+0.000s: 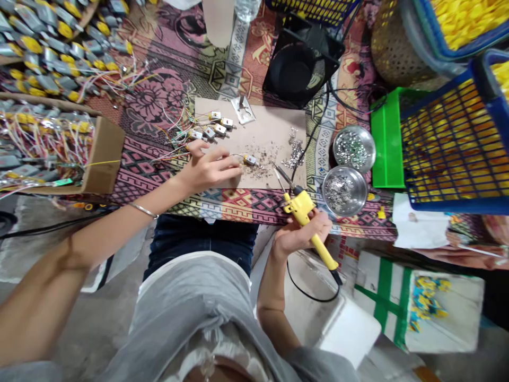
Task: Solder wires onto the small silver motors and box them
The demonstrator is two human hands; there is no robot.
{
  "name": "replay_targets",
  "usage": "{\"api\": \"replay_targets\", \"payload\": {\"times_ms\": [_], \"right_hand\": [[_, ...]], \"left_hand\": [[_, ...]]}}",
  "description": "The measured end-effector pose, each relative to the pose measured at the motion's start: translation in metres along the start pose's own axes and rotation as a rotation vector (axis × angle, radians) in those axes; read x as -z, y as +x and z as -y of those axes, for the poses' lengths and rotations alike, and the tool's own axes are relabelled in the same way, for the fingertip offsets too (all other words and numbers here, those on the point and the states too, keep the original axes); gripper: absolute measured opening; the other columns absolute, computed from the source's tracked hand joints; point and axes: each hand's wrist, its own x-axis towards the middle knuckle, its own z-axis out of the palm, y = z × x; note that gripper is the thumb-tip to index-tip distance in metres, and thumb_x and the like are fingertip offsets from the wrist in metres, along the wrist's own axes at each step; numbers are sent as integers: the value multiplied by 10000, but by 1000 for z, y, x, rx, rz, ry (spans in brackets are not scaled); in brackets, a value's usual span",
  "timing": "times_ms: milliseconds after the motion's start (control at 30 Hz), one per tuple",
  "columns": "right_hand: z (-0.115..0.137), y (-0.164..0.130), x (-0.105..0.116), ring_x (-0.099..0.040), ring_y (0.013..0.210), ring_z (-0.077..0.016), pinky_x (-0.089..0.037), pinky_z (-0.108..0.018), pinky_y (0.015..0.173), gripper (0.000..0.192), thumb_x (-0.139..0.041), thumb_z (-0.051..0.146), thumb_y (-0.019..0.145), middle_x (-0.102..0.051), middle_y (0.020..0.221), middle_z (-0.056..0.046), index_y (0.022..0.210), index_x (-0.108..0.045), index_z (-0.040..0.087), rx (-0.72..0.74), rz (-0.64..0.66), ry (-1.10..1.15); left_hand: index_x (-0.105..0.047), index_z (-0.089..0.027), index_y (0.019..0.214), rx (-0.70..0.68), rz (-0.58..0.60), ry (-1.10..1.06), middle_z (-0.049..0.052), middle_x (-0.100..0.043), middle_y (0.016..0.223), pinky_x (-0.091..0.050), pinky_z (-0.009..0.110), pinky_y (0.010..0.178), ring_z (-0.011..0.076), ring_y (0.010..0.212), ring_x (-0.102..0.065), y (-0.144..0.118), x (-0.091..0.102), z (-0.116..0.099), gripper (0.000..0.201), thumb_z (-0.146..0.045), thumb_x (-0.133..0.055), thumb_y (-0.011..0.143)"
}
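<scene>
My right hand [300, 234] is wrapped around a yellow soldering gun [301, 206], its metal tip angled up and left over the edge of a cardboard sheet [274, 124]. On the left part of that sheet, my left hand [210, 168] lies palm down with its fingers spread. Just beyond its fingertips sits a small motor [250, 159] with a yellow end and a thin wire running towards the hand. Several similar wired motors [220, 129] are grouped above the hand. Small metal bits [294, 152] are scattered at the sheet's right side.
Two metal bowls [344, 191] of small parts stand right of the sheet, beside a green bin [387, 140] and a blue basket [437, 132] of yellow pieces. A black fan [294, 74] stands behind. Leftward are a cardboard box [105, 154] and a pile of motors [51, 58].
</scene>
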Motion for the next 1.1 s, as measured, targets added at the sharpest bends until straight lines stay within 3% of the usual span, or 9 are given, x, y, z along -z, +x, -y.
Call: {"api": "replay_targets", "payload": {"times_ms": [100,200,433,600,767,933,1100], "right_hand": [[0,-6,11,-383,488,-88,-361,-246,421,392,-524,626,946,-388,687,73,809,-396,281,-47,22,-29],[0,-6,15,-421,513,-90,-326,-232,403,364,-513,619,941,-418,720,59,848,-436,276,-96,49,-18],[-3,-9,15,-383,507,-87,-311,-228,397,384,-556,628,906,-397,709,62,825,-435,272,-156,28,13],[-5,-13,17,-480,562,-114,-376,-262,431,337,-528,594,934,-481,775,27,864,-486,267,-48,61,-63],[-13,-13,18,-620,751,-154,-557,-332,672,349,-575,589,934,-546,860,-5,863,-553,248,123,63,-123],[-25,-10,21,-650,799,-173,-561,-362,730,392,-592,611,941,-569,876,-14,838,-597,233,244,90,-151],[-34,-10,26,-631,741,-163,-529,-361,711,379,-599,600,952,-555,823,11,862,-608,232,261,98,-96]], "left_hand": [[-824,-394,1120,-18,57,-46,18,-818,1207,-402,559,1141,296,1289,-646,-4,6,3,351,-388,-475,1082],[-820,-372,1146,-63,70,-36,37,-809,1220,-411,546,1152,299,1328,-622,-6,12,5,408,-355,-416,1094],[-796,-341,1184,-1,-80,159,94,-792,1193,-287,677,1142,358,1345,-581,-12,3,-10,361,-345,-438,1136],[-799,-360,1128,95,-204,164,49,-790,1176,-240,670,1143,335,1322,-562,-17,-10,-29,308,-339,-492,1139],[-789,-316,1146,80,-213,143,44,-808,1108,-298,630,1110,316,1230,-593,-12,-28,-38,252,-344,-539,1132],[-787,-330,1104,38,-310,195,16,-820,1095,-251,644,1105,305,1191,-633,-4,-42,-39,221,-314,-568,1129],[-793,-341,1106,18,-348,248,7,-814,1062,-256,613,1106,301,1172,-666,-4,-49,-37,256,-251,-555,1124]]}}
